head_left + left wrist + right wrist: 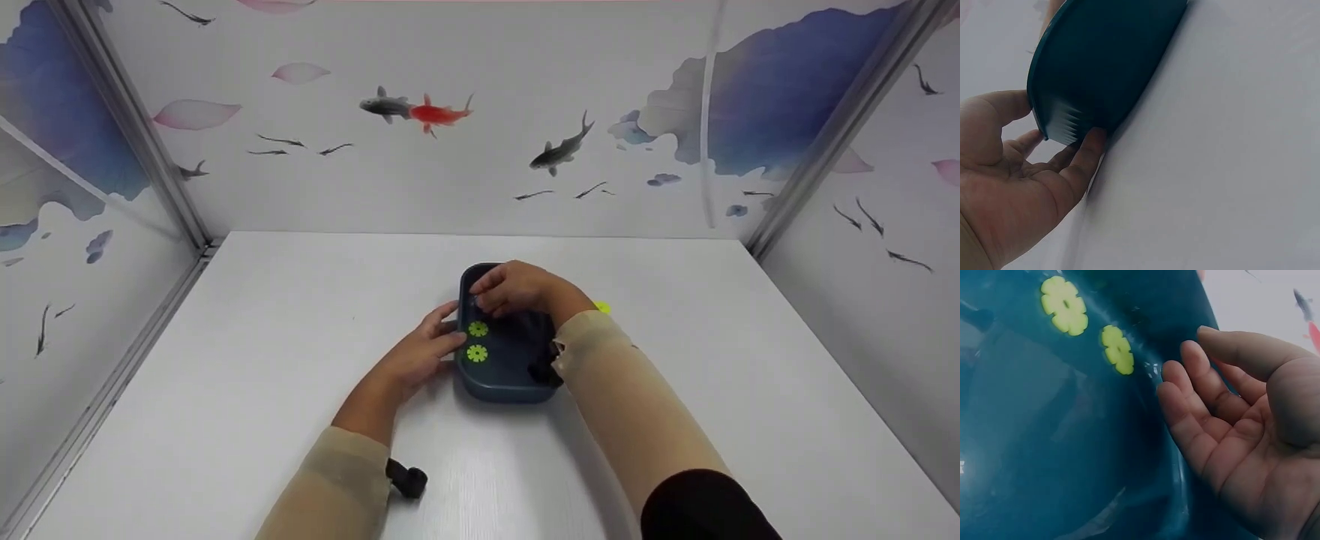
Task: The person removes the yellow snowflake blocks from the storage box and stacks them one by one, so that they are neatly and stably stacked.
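Note:
A dark blue-green box [510, 391] with rounded corners stands on the table, its inner side up. Two yellow-green notched, flower-shaped discs lie in it along the left wall: a nearer disc [477, 353] and a farther disc [478, 328]. My left hand [420, 358] rests against the box's left side, thumb at the rim and fingers spread on the outer wall. Inside the far left part of the box, my right hand [514, 289] is lowered beside the discs. In the right wrist view its fingers [1174, 402] are loosely bent, and nothing shows between them.
Just right of the box, partly behind my right forearm, a yellow piece [602, 307] shows. The white table [300, 337] is bordered by printed panels at the back and both sides. Black wrist mounts [407, 478] stick out from the sleeves.

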Demonstrator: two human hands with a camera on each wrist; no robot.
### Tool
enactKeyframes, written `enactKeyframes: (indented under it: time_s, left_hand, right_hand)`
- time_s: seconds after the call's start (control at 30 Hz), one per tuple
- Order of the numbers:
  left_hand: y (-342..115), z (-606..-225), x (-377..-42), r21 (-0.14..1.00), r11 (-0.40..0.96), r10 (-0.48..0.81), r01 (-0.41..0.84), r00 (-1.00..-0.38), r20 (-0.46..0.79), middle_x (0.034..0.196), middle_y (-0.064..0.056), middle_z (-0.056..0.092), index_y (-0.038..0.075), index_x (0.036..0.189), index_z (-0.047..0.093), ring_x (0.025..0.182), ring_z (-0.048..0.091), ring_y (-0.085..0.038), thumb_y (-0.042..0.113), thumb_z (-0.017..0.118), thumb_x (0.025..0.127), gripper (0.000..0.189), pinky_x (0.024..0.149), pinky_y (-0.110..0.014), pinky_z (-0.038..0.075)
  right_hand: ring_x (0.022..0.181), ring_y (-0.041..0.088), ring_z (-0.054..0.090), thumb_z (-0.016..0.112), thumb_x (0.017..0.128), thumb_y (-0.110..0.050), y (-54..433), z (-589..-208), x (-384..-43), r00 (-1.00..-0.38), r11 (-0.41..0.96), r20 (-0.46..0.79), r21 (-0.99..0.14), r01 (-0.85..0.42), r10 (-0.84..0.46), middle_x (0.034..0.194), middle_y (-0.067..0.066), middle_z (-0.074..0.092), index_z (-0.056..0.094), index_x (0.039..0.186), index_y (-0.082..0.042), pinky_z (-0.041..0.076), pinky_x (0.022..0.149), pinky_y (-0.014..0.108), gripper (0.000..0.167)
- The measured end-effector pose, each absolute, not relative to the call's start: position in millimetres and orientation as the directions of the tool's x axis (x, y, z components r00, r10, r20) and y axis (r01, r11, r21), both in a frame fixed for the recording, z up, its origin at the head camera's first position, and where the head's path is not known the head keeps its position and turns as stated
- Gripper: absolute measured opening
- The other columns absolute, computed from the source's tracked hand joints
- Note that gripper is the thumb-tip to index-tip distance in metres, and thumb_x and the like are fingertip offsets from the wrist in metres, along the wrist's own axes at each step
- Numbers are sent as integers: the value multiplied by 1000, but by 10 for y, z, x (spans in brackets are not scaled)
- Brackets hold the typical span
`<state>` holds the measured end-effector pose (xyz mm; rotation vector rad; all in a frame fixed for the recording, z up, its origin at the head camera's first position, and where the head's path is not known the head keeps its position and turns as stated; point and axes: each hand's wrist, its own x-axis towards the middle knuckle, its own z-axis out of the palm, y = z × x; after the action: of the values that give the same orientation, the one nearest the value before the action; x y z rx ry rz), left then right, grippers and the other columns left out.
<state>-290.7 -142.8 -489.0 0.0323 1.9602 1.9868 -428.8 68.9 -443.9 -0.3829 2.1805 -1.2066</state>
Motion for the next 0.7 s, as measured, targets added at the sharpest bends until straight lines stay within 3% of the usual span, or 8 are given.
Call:
enactKeyframes:
  time_s: [0.27,0.5,0.7]
  left_hand:
    - [-1421,-4884,-2898,972,25,262,-235,-936,-233,174,-12,33,33,169,28,155,47,-32,23,58,110,67,125,-51,44]
    - [-1420,-4891,-2897,970,18,262,-244,-935,-240,174,-12,34,33,169,29,154,48,-32,22,58,110,67,124,-52,45]
    - [-1416,-4886,-2901,970,13,262,-243,-935,-238,174,-11,34,33,169,29,154,49,-32,23,59,110,67,124,-51,45]
  right_hand:
    - [102,16,73,76,94,-7,653,-4530,-4264,-747,629,-367,-772,-87,-554,122,6,78,76,129,-13,61,95,33,36]
    - [112,18,68,82,88,-8,663,-4548,-4241,-732,703,-406,-697,-138,-547,122,-1,77,78,125,-24,53,110,40,40]
    - [110,19,66,82,88,-6,652,-4537,-4229,-706,729,-405,-644,-231,-581,120,-2,75,78,124,-27,54,107,40,42]
